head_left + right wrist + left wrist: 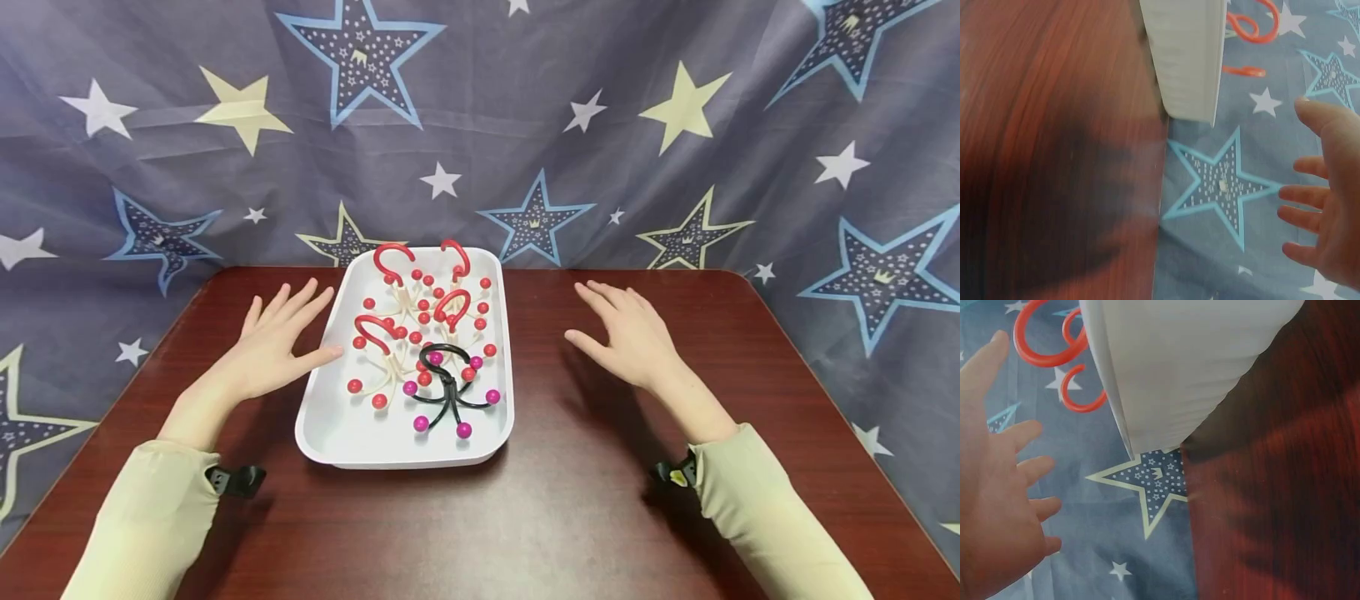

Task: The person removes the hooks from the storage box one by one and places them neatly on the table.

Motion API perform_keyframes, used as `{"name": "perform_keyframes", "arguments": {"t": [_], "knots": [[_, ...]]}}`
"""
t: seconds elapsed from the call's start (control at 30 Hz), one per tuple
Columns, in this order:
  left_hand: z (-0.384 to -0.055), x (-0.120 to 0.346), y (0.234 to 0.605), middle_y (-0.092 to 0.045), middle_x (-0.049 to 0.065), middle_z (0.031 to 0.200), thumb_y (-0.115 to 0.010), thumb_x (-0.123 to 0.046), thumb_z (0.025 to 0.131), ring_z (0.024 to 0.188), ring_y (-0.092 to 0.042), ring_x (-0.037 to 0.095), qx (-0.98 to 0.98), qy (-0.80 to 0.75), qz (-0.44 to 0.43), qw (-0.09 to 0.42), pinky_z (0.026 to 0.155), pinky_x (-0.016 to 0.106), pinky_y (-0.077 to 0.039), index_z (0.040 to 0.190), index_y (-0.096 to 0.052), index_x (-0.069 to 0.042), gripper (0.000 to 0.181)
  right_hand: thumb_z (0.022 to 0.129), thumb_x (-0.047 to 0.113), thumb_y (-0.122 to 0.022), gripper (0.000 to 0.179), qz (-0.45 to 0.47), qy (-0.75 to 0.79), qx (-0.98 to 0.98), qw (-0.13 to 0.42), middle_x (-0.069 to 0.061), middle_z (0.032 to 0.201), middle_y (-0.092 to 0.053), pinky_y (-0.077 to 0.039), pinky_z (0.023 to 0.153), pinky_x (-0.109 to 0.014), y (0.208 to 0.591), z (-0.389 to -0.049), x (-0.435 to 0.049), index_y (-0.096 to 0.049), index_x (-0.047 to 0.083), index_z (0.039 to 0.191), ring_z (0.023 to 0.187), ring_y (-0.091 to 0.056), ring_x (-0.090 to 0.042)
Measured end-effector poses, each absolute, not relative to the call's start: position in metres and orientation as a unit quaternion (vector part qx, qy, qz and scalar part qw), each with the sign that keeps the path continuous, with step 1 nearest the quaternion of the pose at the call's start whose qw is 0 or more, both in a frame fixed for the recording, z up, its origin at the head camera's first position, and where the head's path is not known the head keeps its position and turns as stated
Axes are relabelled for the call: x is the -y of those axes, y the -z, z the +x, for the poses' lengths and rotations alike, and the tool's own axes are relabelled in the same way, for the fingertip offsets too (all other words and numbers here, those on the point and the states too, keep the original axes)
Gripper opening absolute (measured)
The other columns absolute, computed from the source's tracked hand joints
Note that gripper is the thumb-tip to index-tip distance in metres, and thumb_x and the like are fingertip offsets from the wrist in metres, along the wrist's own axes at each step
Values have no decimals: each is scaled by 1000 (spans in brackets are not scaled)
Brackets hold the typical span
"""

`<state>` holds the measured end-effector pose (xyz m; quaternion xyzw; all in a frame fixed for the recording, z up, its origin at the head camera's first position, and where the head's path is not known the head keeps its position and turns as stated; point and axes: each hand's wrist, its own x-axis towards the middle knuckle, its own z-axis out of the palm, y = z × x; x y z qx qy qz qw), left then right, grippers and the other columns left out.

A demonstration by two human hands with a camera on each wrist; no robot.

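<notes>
A white tray [333, 429] holds several hook hangers with ball-tipped arms. One is a black hanger [448, 387] with magenta balls, lying at the front right of the tray. The others are red-hooked hangers [393, 362] with cream arms and red balls. My left hand [273, 348] hovers at the tray's left side, fingers spread and empty, its thumb overlapping the rim in the head view. Off to the right of the tray, my right hand [628, 335] is held above the table, fingers straight and holding nothing.
The tray stands left of centre on a dark red-brown wooden table [570, 508]. Behind and beside the table hangs a grey-blue cloth [495, 108] printed with stars. Dark straps [236, 481] sit at the cuffs of both light sleeves.
</notes>
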<state>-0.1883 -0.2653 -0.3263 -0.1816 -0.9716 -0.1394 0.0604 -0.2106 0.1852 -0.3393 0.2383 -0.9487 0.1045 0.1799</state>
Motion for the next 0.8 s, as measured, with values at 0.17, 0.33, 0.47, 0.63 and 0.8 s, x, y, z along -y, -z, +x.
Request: {"name": "perform_keyframes", "arguments": {"t": [0.17,0.33,0.47,0.63,0.8], "knots": [[-190,269,331,-20,13,138,-55,-52,74,126,-9,34,968,157,-185,64,99,50,2,136,-23,-18,77,79,53,-45,59,267,-122,935,197,-4,120,-48,-28,92,-39,340,-211,-166,-43,17,126,110,-42,-22],[-192,273,339,-34,17,130,-58,-47,74,120,-25,37,966,180,-173,67,94,52,-17,133,-30,-10,74,81,51,-45,51,292,-153,924,193,-1,110,-54,-34,87,-37,340,-208,-146,-49,19,120,102,-47,-19],[-193,276,347,-35,15,128,-57,-48,75,116,-31,32,964,220,-142,38,91,49,-25,133,-28,-11,75,81,46,-48,43,317,-192,910,186,4,106,-56,-37,83,-33,338,-205,-129,-53,20,114,98,-50,-15],[-191,279,356,-38,17,126,-58,-42,77,103,-48,30,950,289,-118,-5,82,45,-39,134,-25,-10,73,81,43,-51,39,343,-249,893,149,8,103,-56,-39,82,-27,335,-200,-109,-54,22,113,95,-50,-6],[-189,279,365,-37,20,126,-58,-30,80,91,-56,30,921,373,-103,-39,69,37,-48,135,-23,-9,69,81,46,-49,42,359,-284,883,101,7,99,-59,-41,71,-23,334,-197,-91,-53,21,114,85,-51,-3]]}}
